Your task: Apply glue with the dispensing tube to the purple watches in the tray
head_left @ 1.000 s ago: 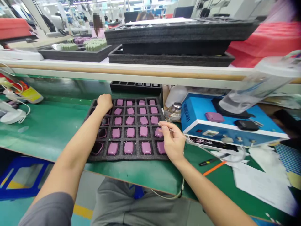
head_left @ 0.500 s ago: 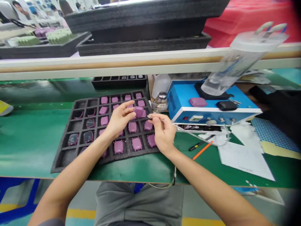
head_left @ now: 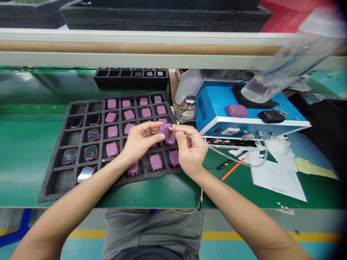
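Over the grey foam tray (head_left: pixel 72 138), my left hand (head_left: pixel 139 141) pinches a purple watch case (head_left: pixel 164 129) by its left side, between thumb and fingers. My right hand (head_left: pixel 191 151) closes around the end of a thin clear tube (head_left: pixel 223 155). Its small pale tip is at the watch case's right side; whether it touches I cannot tell. That tube loops back to the front of a blue control box (head_left: pixel 210 103). More purple cases (head_left: pixel 155 161) lie in the tray's compartments, and several watches with dark screens (head_left: pixel 91 152) fill places on the left.
A glass bottle with a metal cap (head_left: pixel 187 108) and a white plastic bottle (head_left: pixel 188 85) stand behind the tray. The box carries a clear cylinder (head_left: pixel 260 88) and a loose purple case (head_left: pixel 237 110). Pens (head_left: pixel 233 169) and paper (head_left: pixel 276 180) lie right. A shelf edge (head_left: pixel 135 48) crosses above.
My view has tipped downward, showing less of the shelf. The watch case has turned in my left hand, and the tube tip in my right hand has come closer to it.
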### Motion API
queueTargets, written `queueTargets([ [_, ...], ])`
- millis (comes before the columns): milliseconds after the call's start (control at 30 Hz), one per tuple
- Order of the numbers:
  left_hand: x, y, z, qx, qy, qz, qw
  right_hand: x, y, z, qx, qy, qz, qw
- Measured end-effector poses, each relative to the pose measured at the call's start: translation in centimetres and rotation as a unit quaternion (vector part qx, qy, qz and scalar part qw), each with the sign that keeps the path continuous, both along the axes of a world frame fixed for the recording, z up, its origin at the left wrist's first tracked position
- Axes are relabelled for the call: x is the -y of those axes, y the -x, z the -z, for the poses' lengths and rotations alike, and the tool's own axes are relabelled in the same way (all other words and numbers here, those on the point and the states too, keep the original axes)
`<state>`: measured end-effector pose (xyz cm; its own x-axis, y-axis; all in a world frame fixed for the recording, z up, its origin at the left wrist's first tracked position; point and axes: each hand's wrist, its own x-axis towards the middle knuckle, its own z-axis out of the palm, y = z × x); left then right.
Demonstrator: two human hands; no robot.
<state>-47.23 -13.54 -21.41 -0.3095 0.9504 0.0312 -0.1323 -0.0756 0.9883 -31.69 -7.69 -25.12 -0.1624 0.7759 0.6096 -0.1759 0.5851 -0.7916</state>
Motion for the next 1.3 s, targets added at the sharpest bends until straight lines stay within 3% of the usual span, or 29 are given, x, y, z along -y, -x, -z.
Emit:
queueTargets([
  [1300, 0.17, -0.19, 0.02, -0.013, -0.011, -0.010, 1.000, 0.07, -0.15, -0.02, 0.012, 0.004, -0.005, 1.000],
])
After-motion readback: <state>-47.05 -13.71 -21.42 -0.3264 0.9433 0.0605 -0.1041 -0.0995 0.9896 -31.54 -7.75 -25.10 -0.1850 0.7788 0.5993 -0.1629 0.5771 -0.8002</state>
